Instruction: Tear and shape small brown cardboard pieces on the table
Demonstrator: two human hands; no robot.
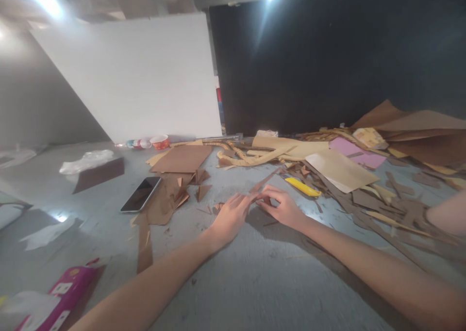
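Both hands meet over the middle of the grey table. My left hand [233,218] is closed, its fingers together on a thin strip of brown paper [265,180] that points up and to the right. Thumb and fingertips of my right hand [281,206] pinch the same strip, close beside the left fingers. A small ridged brown roll [217,208] shows just left of my left hand, partly hidden by it. Right of the hands lies a yellow utility knife [303,187] among brown scraps.
A phone [141,194] and brown sheets [182,158] lie to the left. Twisted paper cords [251,160] run along the back. Scraps and strips [382,200] cover the right, near another person's arm [449,213]. A purple power strip [69,292] sits front left.
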